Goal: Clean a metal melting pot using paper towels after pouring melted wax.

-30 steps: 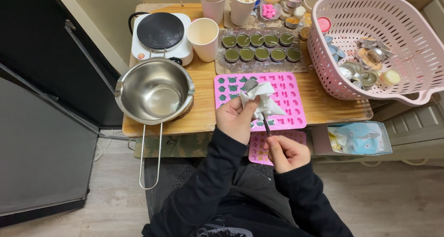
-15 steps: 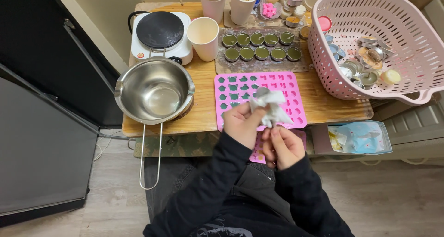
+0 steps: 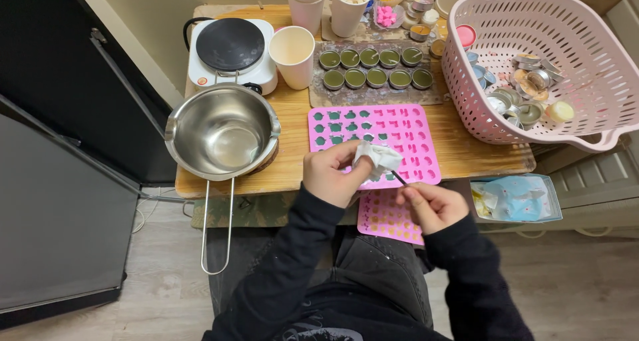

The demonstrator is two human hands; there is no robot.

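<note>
Left hand (image 3: 331, 176) pinches a crumpled white tissue (image 3: 377, 157) over the near edge of the pink silicone mould (image 3: 373, 144), right hand (image 3: 431, 206) grips a thin dark tool (image 3: 398, 178) poking into it; risk: a slip could flick residue into the filled cavities or tear the tissue.

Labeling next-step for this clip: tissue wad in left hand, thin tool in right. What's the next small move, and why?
Probably draw the thin dark tool back out through the white tissue to wipe its tip. The left hand pinches the wad around the tool's far end, the right hand holds the near end, and both are above the pink mould, whose upper-left cavities hold green fill.
</note>
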